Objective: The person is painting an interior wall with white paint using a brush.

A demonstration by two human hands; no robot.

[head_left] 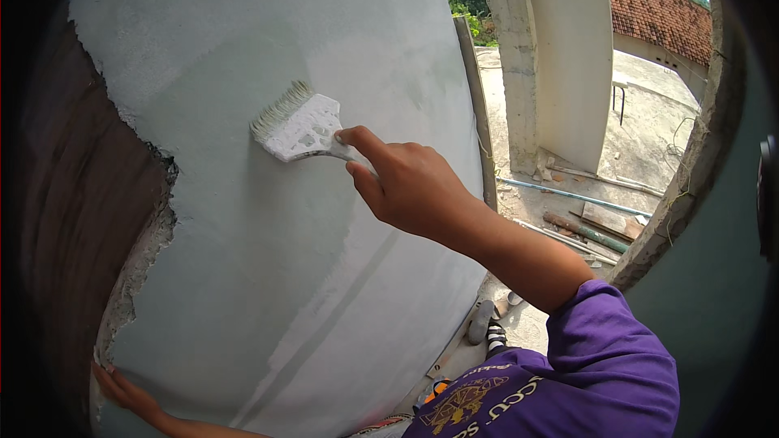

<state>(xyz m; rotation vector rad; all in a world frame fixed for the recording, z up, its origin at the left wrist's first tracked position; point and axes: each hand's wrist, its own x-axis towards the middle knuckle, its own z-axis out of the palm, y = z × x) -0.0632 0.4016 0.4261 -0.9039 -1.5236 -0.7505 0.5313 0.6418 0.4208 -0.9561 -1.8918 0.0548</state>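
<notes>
A wide white brush [304, 128] is held in the right hand [410, 182], its handle pinched narrowly between the thumb and the bent fingers, and its pale bristles are turned up and to the left at the face of a grey-green wall [389, 73]. The brush is placed left of the wall's middle, within a patch darker than the whiter stretches around it, and its body is smeared with white. At the lower left, the left hand [134, 397] is laid at the wall's ragged broken edge [146, 276], beyond which a dark brown surface [81, 186] is seen; whether the edge is gripped or merely touched by those fingers cannot be told. The right upper arm is covered by a purple sleeve [608, 341]. Through the opening on the right, a concrete pillar [515, 65], a red tiled roof [661, 12] and a blue pipe [572, 196] lying on the ground can be seen
</notes>
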